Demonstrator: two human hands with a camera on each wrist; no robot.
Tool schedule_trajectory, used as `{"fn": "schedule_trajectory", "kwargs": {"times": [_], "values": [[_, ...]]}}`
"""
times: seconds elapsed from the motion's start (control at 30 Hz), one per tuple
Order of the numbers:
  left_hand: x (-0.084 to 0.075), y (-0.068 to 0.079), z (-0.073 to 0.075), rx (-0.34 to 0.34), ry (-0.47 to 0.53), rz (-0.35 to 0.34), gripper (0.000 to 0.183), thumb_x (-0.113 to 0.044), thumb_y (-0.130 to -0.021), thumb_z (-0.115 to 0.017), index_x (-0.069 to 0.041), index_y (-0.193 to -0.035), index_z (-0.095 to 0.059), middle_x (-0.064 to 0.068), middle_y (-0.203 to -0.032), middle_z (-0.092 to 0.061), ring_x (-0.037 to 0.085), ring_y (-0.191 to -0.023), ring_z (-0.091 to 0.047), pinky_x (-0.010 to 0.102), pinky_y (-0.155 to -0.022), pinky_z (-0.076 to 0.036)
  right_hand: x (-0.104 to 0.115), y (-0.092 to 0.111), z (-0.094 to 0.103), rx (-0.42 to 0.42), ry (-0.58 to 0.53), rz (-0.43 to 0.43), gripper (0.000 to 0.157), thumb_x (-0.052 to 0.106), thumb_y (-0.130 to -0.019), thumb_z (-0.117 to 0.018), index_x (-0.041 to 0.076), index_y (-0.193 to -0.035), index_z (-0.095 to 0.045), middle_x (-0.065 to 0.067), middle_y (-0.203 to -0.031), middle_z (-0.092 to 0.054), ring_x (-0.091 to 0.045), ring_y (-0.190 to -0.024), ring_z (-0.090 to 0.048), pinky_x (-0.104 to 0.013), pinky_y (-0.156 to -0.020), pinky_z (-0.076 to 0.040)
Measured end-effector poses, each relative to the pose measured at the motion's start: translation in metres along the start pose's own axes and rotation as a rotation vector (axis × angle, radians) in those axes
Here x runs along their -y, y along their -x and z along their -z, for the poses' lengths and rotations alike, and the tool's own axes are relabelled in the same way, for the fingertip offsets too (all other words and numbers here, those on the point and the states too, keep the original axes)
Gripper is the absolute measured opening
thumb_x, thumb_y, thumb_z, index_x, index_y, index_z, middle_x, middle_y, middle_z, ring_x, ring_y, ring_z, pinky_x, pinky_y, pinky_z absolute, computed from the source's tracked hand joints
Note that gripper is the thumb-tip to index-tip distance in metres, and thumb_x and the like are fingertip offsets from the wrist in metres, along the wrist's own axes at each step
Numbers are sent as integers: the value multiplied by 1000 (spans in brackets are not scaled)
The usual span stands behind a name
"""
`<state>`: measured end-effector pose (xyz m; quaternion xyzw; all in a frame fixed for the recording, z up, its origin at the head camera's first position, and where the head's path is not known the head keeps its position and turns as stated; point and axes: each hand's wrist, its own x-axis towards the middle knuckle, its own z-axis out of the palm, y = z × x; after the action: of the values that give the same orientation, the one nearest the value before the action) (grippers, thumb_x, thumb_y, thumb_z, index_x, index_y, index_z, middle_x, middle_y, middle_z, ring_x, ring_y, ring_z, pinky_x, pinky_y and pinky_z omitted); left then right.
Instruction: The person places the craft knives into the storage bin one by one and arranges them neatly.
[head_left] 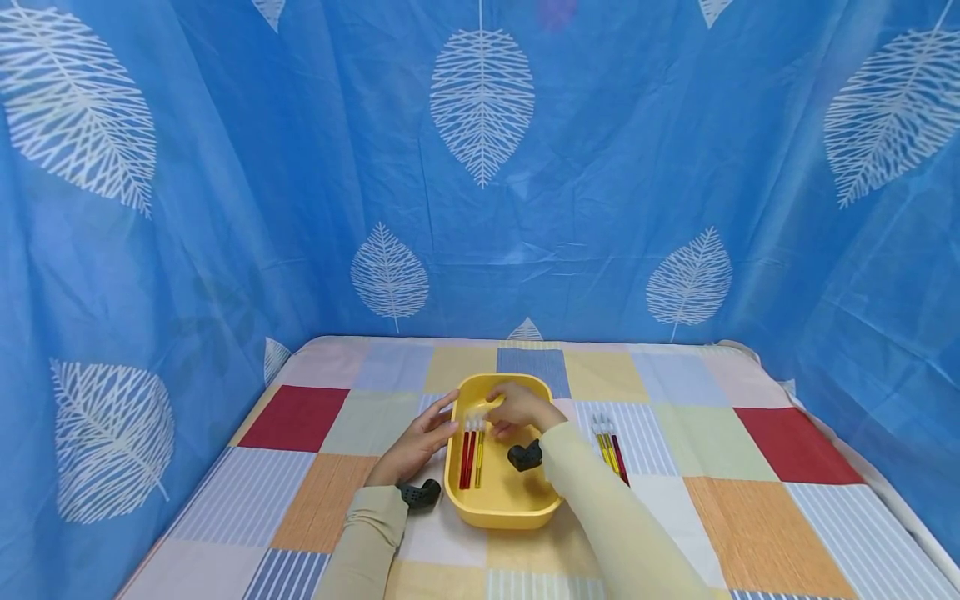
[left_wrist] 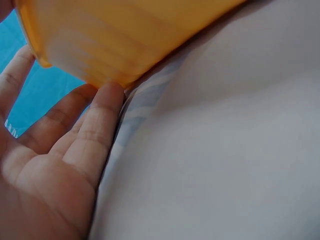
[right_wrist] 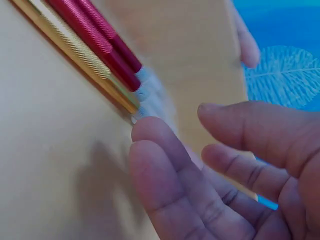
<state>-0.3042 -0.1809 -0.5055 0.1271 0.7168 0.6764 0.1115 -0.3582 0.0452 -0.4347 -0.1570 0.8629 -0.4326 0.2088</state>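
Observation:
A yellow plastic tray (head_left: 512, 504) stands on the patchwork cloth. Side by side along its left inside lie two red craft knives (right_wrist: 102, 45) and a gold craft knife (right_wrist: 85, 52), with knurled handles and clear caps at their far ends. My left hand (head_left: 415, 443) is at the tray's left side, fingers extended, with fingertips against its outer wall in the left wrist view. Inside the tray my right hand (head_left: 521, 407) hovers by the caps. Its thumb stands apart from its fingers in the right wrist view, with nothing between them.
Right of the tray, more capped craft knives (head_left: 611, 448), gold and dark red, lie together on the cloth, partly behind the right sleeve (head_left: 607, 517). Blue leaf-print curtains (head_left: 480, 250) hang behind and at both sides. A black wrist device (head_left: 525, 456) overhangs the tray floor.

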Motion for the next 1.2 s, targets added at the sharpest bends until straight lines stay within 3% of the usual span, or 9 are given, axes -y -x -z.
{"fn": "schedule_trajectory", "kwargs": {"times": [0.43,0.67,0.97,1.2], "values": [[2,-1,1,-8,-2,3,71,-20,-114,-58,-14,-175,-23,30,-173,-26,49,-156,-36,61,-126,-33,-7,14,23,89,-41,209,44,7,-103,-70,-10,-142,-61,-16,-101,-73,-30,-85,-78,-43,-78,-68],[0,0,-1,-27,-1,13,70,-21,-113,-60,-17,-174,-26,27,-173,-29,48,-156,-37,62,-126,-33,-6,28,32,110,-55,248,46,9,-106,-67,-9,-147,-58,-15,-107,-74,-30,-93,-77,-45,-84,-67],[-1,-1,-2,-51,-14,20,71,-24,-112,-63,-17,-173,-29,27,-173,-31,49,-156,-36,65,-125,-31,-8,46,45,79,-99,313,46,13,-108,-67,-10,-147,-56,-30,-118,-69,-43,-104,-74,-49,-89,-66],[0,-1,-1,-27,-10,5,71,-22,-113,-61,-14,-174,-26,28,-173,-29,49,-157,-34,63,-126,-30,-20,57,56,-20,-149,398,39,11,-108,-68,-7,-141,-64,-26,-115,-71,-40,-99,-75,-53,-89,-65]]}}
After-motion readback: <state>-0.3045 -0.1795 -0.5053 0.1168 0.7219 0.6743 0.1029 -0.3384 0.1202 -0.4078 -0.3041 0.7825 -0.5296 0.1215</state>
